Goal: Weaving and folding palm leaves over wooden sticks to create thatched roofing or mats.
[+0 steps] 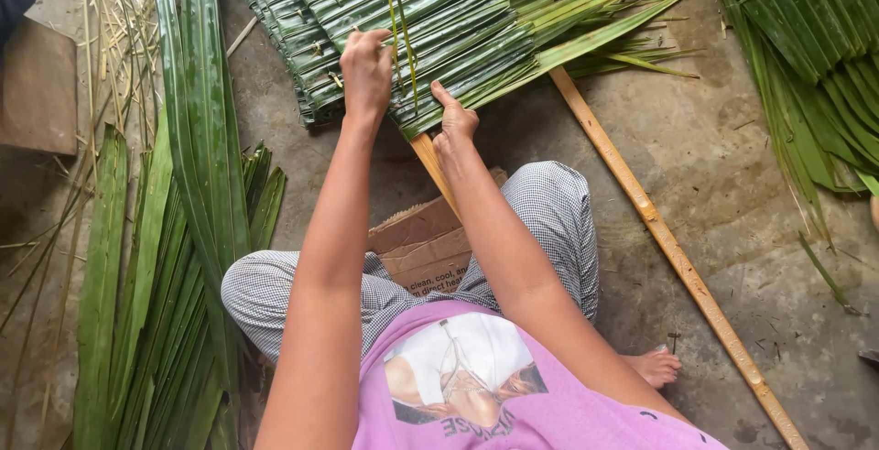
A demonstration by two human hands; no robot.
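The panel of folded green leaves (439, 20) lies on the concrete floor (732, 166) at the far middle, stitched along a wooden stick (435, 168) that runs out of its near edge toward the person's knees. The left hand (366, 70) rests on top of the panel, its fingers (377, 40) pinching a thin green strip (399, 24) that rises over the leaves. The right hand (455, 128) sits at the panel's near edge, thumb up and pressed to the leaf ends, the other fingers curled under by the stick.

The leaves look light, smooth and springy, likely to slip or split along the grain if bent hard. The stick is the stiff part and seems the best place to grip; the strip looks thin and best held close to the leaves.

Loose long leaves (183, 258) lie at the left, a second stick (668, 249) at the right.
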